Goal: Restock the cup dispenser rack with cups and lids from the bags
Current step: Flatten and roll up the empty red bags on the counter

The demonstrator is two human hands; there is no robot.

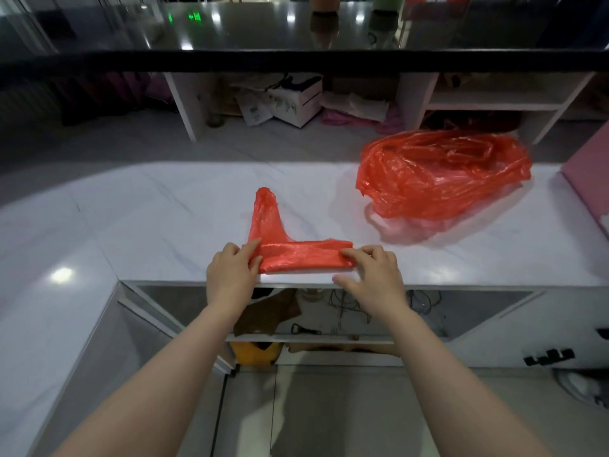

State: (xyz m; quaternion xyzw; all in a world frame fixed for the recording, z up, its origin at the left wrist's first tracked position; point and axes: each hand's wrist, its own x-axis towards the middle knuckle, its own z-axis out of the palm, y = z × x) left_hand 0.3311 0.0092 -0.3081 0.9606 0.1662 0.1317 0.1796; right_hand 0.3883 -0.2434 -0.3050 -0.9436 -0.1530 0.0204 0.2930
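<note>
A red plastic bag, folded flat [304,257], is seen at the near edge of the white marble counter [164,209]. Its long axis runs left to right, parallel to that edge. One handle loop [266,214] stands off from the left end toward the far side, at right angles to the folded band.

The left hand [230,273] is placed at the left end of the band; thumb and fingers are curled round the fold and pinch it. The right hand [370,273] is placed at the right end; its fingertips are bent over the end of the fold and grip it, while the thumb is laid out along the counter edge below. Both hands are equally near; the band lies directly between them, just beyond the fingers.

A second red bag [441,173], crumpled and loosely open, is noted far right on the same counter, well apart from the hands; the right hand is the nearer. Its contents cannot be made out. No cups, lids or dispenser rack are visible.

Judgement: the next fold is expected across the long axis, one end carried toward the other.
</note>
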